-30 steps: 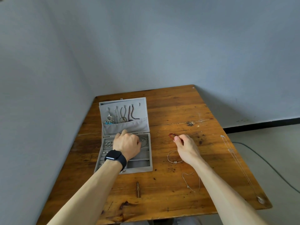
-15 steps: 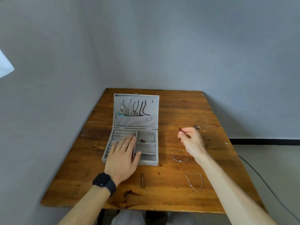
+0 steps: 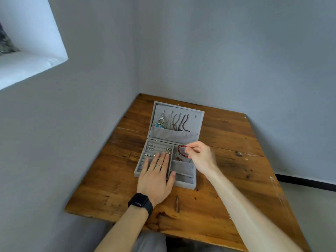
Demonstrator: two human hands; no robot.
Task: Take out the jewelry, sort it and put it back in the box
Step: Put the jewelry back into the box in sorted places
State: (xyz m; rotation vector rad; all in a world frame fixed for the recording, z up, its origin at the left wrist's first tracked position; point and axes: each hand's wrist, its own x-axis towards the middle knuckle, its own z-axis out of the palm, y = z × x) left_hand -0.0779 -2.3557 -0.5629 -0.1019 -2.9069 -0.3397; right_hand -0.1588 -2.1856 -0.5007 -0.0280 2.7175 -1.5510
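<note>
Grey velvet covers the open jewelry box (image 3: 183, 185), which stands on the wooden table (image 3: 236, 160) in front of you, its lid (image 3: 200, 120) leaning back. Your left hand (image 3: 156, 177), with a black smartwatch (image 3: 141, 202) on the wrist and a thin ring (image 3: 158, 165) on one finger, lies flat with straight fingers on the left section of the box and holds nothing; I judge that it only keeps the box steady. Above your fingers, in this same section, some small earrings (image 3: 150, 147) and a flower-shaped piece (image 3: 168, 150) already sit in the rolls. In the lid a pendant with turquoise stones (image 3: 160, 122) and several necklaces (image 3: 179, 122) hang on their hooks, with the ends inside the pocket. More to the right, your right hand (image 3: 201, 158) pinches the red bead bracelet (image 3: 182, 151) between thumb and fingertips and holds it over the far right compartment, where another bracelet (image 3: 179, 158) already lies; I cannot tell if the lower beads touch the velvet. The two nearer compartments (image 3: 181, 168) on this side look empty. So the putting back seems well advanced, and this bracelet is not yet released. Your right forearm hides part of the table, so I cannot tell whether more pieces wait there.
</note>
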